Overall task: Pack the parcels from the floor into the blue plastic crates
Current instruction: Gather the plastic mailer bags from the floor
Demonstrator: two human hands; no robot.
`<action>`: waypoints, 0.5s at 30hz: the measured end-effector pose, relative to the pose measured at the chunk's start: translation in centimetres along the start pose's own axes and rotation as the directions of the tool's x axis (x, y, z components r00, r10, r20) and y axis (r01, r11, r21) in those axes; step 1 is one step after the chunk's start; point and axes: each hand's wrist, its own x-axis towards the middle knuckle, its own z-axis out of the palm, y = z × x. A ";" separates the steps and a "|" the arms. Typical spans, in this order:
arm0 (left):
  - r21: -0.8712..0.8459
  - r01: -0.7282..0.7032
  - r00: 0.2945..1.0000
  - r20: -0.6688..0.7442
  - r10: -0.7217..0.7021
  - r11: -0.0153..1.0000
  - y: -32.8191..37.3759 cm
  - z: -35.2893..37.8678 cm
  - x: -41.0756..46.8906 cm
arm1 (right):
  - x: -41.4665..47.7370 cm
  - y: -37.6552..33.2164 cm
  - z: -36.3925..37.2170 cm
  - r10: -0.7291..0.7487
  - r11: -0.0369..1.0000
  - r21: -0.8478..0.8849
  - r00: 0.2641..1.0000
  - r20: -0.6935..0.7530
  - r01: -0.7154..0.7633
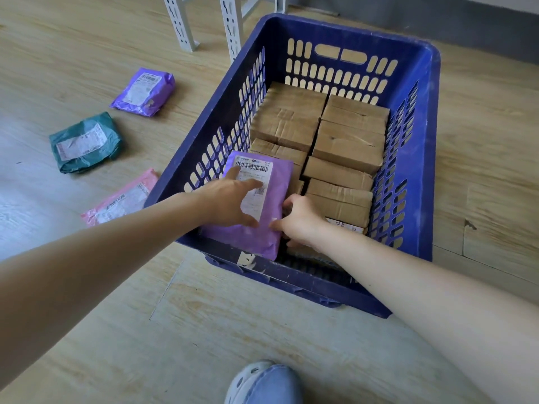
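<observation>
Three floor parcels (86,142) (one purple parcel (269,205) in crate (426,158)).

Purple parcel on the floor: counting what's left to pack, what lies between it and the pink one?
Head view: the green parcel lies between the purple floor parcel and the pink parcel, offset slightly left of their line.

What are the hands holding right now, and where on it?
The right hand pinches the purple parcel at its right edge; the left hand lies spread on its label, inside the blue crate.
</observation>
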 end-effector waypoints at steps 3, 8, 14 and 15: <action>0.127 0.011 0.999 0.039 -0.016 0.992 0.4 -0.6 -0.8 | -0.7 -0.1 -0.2 -0.057 0.978 -0.197 0.997 0.044 0.064; 0.213 -0.078 0.995 -0.046 0.090 0.974 2.4 -4.2 -0.1 | -1.8 -0.9 -3.4 -0.139 0.977 -0.167 0.989 -0.049 0.130; 0.108 -0.284 0.922 -0.242 0.302 0.953 9.2 -10.9 2.6 | -4.2 0.0 -11.2 -0.247 0.962 -0.208 0.895 -0.372 0.179; 0.083 -0.316 0.901 -0.286 0.326 0.945 10.8 -11.8 2.9 | -4.9 0.3 -12.7 -0.274 0.960 -0.182 0.861 -0.428 0.215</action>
